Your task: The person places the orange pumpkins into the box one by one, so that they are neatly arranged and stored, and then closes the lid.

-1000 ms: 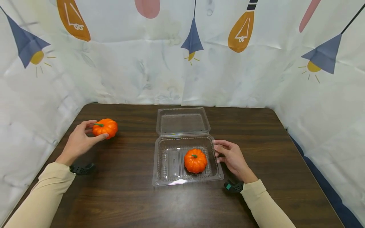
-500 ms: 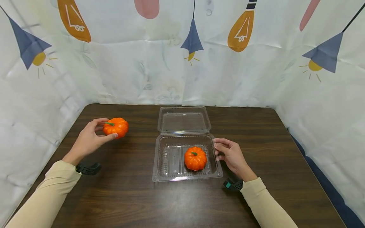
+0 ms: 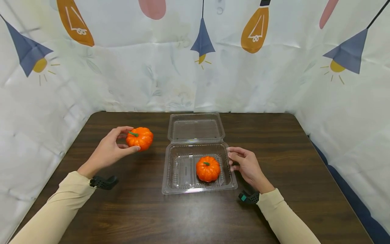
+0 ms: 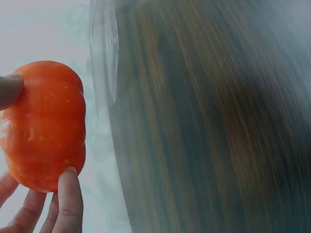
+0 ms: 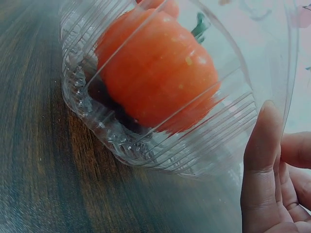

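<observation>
Apparently we were at a loading step: our left hand (image 3: 108, 149) held one pumpkin (image 3: 142, 138) above the table (image 3: 137, 213), left of the open clear container (image 3: 199, 189), whose rim our right hand (image 3: 247, 166) pinched; next seemed to call for lowering it beside the second pumpkin (image 3: 208, 170) inside. The held one looked glossy orange, ribbed, green-stemmed

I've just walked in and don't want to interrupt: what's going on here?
A person's left grip holds one orange pumpkin above the table, to the left of a clear plastic container. The right grip holds the container's right edge. The lid lies open behind, and a second pumpkin sits inside, toward the right.
</observation>
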`<state>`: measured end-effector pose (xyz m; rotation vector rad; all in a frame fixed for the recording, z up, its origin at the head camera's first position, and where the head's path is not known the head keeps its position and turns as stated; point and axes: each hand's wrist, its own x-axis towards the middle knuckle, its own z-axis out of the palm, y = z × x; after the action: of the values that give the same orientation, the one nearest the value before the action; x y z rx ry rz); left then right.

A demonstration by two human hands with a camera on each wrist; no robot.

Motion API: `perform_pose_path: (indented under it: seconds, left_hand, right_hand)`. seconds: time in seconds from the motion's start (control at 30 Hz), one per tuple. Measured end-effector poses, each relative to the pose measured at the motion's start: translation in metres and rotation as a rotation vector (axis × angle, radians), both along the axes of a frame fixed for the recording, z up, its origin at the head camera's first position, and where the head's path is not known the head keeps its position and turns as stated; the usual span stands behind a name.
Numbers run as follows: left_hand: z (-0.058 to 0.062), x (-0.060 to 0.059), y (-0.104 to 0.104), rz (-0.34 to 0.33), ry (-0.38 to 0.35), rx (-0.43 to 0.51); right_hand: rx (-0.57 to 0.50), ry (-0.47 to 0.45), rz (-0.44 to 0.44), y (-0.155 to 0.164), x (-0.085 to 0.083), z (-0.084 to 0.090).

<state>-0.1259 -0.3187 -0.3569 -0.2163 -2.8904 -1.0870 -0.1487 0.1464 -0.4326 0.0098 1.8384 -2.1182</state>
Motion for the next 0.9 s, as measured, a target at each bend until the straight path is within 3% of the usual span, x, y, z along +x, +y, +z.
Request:
perform_pose_path:
  seconds: [0.43, 0.63, 0.9]
  left_hand:
    - [0.007, 0.002, 0.046, -0.127, -0.031, 0.093]
    - [0.008, 0.004, 0.058, -0.209, -0.058, 0.118]
    - [0.008, 0.006, 0.071, -0.265, -0.059, 0.153]
  right_hand:
    - [-0.017, -0.008, -0.001, 0.000, 0.000, 0.001]
    - [-0.022, -0.010, 0.003, 0.000, 0.000, 0.000]
    - [-0.025, -0.003, 0.005, 0.000, -0.001, 0.000]
